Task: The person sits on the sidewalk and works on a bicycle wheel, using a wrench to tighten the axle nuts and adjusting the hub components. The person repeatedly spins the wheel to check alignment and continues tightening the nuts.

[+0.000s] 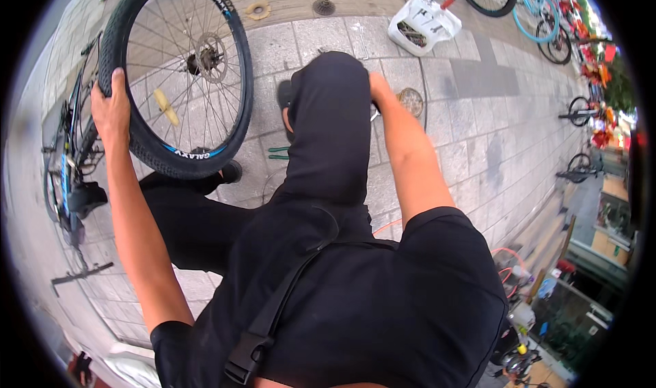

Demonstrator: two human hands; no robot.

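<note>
On the paved ground, the person sits or crouches with both legs in black trousers drawn up; the right knee (331, 108) rises at centre frame.

Left hand (113, 111): closed over the tyre of a bicycle wheel (179, 73), fingers wrapped across the tread at the wheel's left edge. The wheel stands upright, tilted slightly, its lower rim down by the left shoe (230, 171). The tyre is black with a blue stripe along the sidewall. A brake disc (210, 56) sits at the hub, and a yellow reflector (164, 106) is clipped in the spokes below and left of the hub.

Right hand (378, 87): placed just behind the right knee, which hides most of it. Whether it is open or closed cannot be told. A round metal part (411, 101) lies on the paving just beside it; contact cannot be confirmed.

Surroundings:
- A green-handled tool (279, 153) lies on the paving between the wheel and the right leg.
- A white bag (424, 24) stands on the paving, well apart from both hands, towards the top of the view.
- A bicycle frame (68, 176) lies at the left edge, near the wheel.
- Parked bicycles (547, 12) stand at the upper right.
- Two round drain covers (324, 6) are set in the ground beyond the wheel.
- A black strap with a buckle (249, 350) runs across the person's black shirt
</note>
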